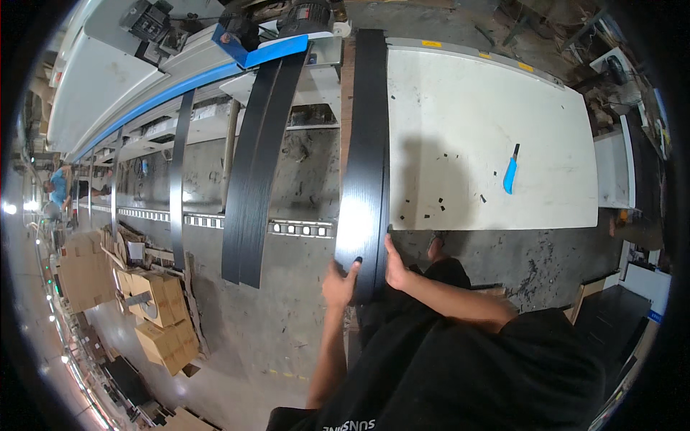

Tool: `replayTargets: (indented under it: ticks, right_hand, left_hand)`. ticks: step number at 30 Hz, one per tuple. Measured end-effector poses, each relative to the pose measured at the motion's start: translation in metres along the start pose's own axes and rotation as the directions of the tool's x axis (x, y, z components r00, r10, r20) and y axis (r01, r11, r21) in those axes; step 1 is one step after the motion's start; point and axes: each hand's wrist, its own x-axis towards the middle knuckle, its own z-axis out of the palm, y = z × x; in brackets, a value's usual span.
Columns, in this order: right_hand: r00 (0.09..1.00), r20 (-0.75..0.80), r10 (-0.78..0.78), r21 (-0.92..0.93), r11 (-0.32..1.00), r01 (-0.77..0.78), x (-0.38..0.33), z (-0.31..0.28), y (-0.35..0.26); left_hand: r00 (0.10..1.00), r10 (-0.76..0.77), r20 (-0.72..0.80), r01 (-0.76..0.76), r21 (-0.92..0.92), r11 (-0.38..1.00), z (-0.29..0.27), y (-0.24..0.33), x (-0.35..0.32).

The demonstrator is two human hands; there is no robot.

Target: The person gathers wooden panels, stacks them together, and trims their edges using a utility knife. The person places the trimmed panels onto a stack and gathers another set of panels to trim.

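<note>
A long black board (368, 129) with a glossy streak of light runs away from me, its near end at my waist. A thin line along its right side may be the edge of a second board. My left hand (338, 286) grips the near left edge, thumb on top, with a small dark spot at the thumb tip. Against the right edge lies my right hand (395, 264), its visible fingers stretched along the side. To the right, on a white tabletop (474, 93), rest a blue-handled knife (511, 172) and several small black scraps (441, 208).
Left of the board, two black boards (262, 172) lie side by side across a conveyor frame (302, 228) with rollers. Beyond are motors (305, 18) and a blue rail (277, 52). Cardboard boxes (162, 302) stand at lower left. A person in blue (57, 185) is far left.
</note>
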Motion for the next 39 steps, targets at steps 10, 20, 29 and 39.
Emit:
replayTargets:
  ticks: [10,20,29,39]
  right_hand:
    - [0.995,-0.086,0.053,0.064,0.997,-0.048,-0.016,0.008,-0.016]
    - [0.991,-0.083,-0.109,-0.363,0.929,0.072,-0.063,-0.001,-0.056]
    - [0.978,-0.119,-0.173,-0.559,0.826,0.078,-0.106,-0.046,-0.139]
    - [0.973,-0.061,-0.222,-0.706,0.699,0.115,-0.157,-0.128,-0.222]
  left_hand:
    - [0.95,0.114,0.29,0.064,-0.54,0.839,0.058,0.007,-0.006]
    - [0.838,0.119,0.532,0.381,-0.728,0.57,0.053,0.039,-0.022]
    - [0.655,0.312,0.688,0.284,-0.607,0.742,0.126,0.074,-0.004]
    - [0.776,0.323,0.542,0.413,-0.823,0.389,0.145,0.299,0.17]
